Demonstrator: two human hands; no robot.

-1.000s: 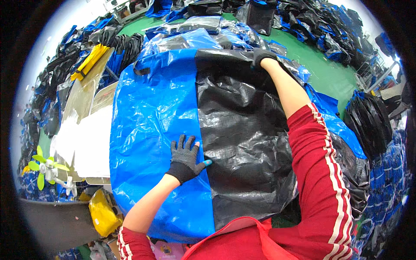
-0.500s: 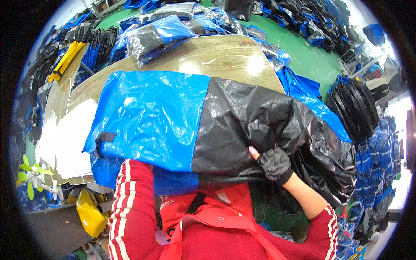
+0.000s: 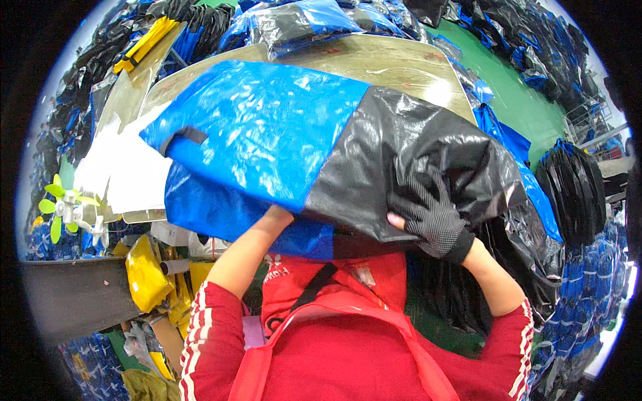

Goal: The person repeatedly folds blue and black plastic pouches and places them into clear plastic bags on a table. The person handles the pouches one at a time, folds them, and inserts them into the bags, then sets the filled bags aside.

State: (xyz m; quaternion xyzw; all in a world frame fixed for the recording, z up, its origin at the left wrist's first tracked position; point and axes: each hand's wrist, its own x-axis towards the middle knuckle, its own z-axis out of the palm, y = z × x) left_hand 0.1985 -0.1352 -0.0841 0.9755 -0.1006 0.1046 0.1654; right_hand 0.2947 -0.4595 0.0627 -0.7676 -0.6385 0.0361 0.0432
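Observation:
A large, shiny bag [image 3: 267, 127], half blue and half black, lies across the near part of the table before me. A short black strap [image 3: 192, 135] shows at its left end. My left hand [image 3: 279, 215] reaches in between the upper blue layer and the blue layer beneath it; only the wrist area shows and its fingers are hidden. On the black half rests my right hand [image 3: 433, 217], in a grey-and-black ribbed glove with a bare thumb tip. Its fingers are spread over the creased material, the thumb near the front edge.
The wooden table [image 3: 394, 63] curves behind the bag, with wrapped blue-black bags [image 3: 304, 27] along its far edge. White sheets [image 3: 124, 170] lie at the left, near a small green-bladed fan [image 3: 63, 207]. Stacked black bags [image 3: 572, 190] stand at the right; yellow material [image 3: 147, 274] sits lower left.
The bag's blue end has swung up and away, tilting the bag and baring more of the lower blue layer. My left wrist now shows. My right hand's fingers have spread out.

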